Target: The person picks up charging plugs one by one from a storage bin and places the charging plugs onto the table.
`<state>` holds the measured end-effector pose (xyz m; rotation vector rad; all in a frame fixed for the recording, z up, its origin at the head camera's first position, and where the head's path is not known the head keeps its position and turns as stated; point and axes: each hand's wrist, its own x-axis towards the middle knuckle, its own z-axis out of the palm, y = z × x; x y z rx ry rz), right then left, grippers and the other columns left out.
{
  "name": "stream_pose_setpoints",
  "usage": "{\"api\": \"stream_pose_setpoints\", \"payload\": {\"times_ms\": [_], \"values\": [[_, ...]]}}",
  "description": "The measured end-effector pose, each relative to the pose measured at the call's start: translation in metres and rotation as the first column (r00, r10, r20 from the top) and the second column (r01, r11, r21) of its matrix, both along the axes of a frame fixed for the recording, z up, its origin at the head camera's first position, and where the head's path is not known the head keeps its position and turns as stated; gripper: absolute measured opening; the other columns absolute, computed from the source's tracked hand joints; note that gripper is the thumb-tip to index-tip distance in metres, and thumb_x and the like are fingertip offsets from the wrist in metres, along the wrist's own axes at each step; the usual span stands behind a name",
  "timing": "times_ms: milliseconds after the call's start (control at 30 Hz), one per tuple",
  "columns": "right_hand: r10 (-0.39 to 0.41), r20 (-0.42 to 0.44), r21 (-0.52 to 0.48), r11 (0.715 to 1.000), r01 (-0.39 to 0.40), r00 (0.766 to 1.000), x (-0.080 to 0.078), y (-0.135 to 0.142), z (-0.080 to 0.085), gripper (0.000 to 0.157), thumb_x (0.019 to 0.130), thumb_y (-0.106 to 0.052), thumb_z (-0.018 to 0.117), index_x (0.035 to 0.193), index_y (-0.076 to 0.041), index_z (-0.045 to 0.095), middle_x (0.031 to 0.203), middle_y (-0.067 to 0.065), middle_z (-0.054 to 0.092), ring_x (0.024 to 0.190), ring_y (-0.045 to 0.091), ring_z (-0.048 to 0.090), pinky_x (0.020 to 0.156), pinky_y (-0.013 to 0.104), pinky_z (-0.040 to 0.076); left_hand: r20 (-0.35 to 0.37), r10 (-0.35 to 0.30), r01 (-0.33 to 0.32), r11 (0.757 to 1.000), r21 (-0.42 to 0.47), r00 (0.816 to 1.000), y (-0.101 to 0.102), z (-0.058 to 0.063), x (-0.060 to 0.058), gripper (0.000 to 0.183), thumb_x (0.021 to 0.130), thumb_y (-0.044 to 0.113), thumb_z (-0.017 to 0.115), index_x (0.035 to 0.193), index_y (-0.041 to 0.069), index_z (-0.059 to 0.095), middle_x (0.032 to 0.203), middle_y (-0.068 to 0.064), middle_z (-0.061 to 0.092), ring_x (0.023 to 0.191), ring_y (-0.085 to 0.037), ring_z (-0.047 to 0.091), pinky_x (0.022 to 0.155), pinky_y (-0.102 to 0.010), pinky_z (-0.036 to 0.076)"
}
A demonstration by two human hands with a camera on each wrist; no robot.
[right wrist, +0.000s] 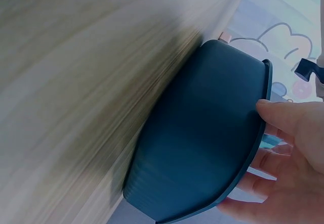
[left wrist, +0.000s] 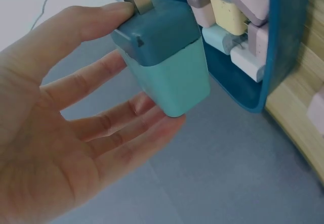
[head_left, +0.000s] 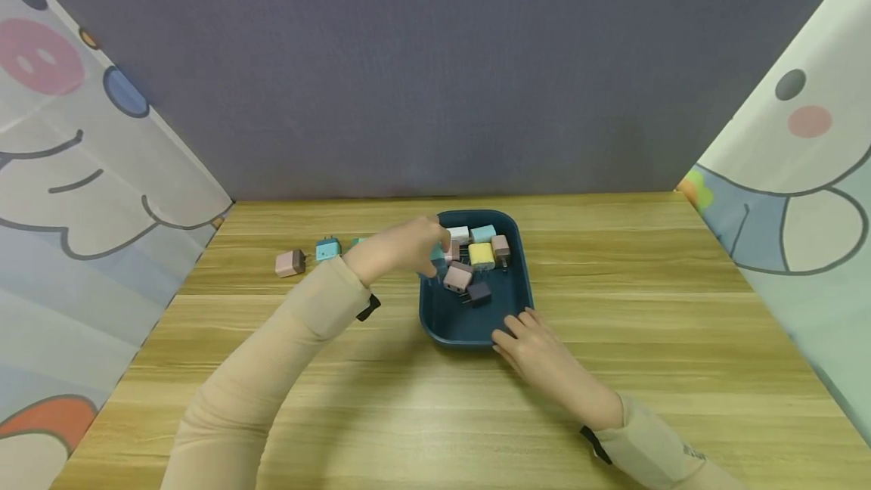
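Note:
My left hand is over the left side of a dark blue plastic bin. Between its thumb and fingers it holds a teal wall charger with a darker blue top and metal prongs. My right hand grips the bin's near right rim, thumb outside and fingers over the edge in the right wrist view. Inside the bin lie several chargers, among them a yellow charger, a pink charger, a dark purple charger and a white charger.
Left of the bin on the wooden table lie a pink charger and a blue charger. A green charger is mostly hidden behind my left wrist. A grey panel stands at the table's back edge, with cartoon-printed curtains on both sides.

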<state>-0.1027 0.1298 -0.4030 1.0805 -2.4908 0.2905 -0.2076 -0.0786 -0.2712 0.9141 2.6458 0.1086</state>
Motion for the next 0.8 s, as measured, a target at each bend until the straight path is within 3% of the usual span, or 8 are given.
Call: {"api": "stream_pose_setpoints", "payload": {"times_ms": [433, 800], "values": [[-0.004, 0.002, 0.0, 1.0, 0.004, 1.0, 0.0, 0.0, -0.001, 0.011, 0.074, -0.014, 0.07, 0.079, -0.011, 0.061, 0.074, 0.003, 0.051, 0.073, 0.02, 0.053, 0.081, 0.047, 0.045, -0.023, 0.055, -0.054, 0.998, 0.023, 0.998, -0.022, -0.004, 0.002, 0.034, 0.072, 0.01, 0.071, 0.105, 0.004, 0.062, 0.116, -0.017, 0.049, 0.1, -0.025, 0.049, 0.077, -0.032, 0.047], [-0.009, 0.007, 0.011, 1.0, 0.009, 1.0, 0.001, 0.0, -0.001, 0.011, 0.074, -0.014, 0.07, 0.08, -0.011, 0.061, 0.075, 0.003, 0.051, 0.074, 0.02, 0.053, 0.082, 0.047, 0.045, -0.08, 0.052, -0.046, 0.997, 0.067, 0.995, -0.037, -0.017, -0.003, 0.03, 0.068, 0.005, 0.072, 0.098, 0.002, 0.064, 0.099, -0.014, 0.052, 0.085, -0.022, 0.053, 0.069, -0.029, 0.047]]}}
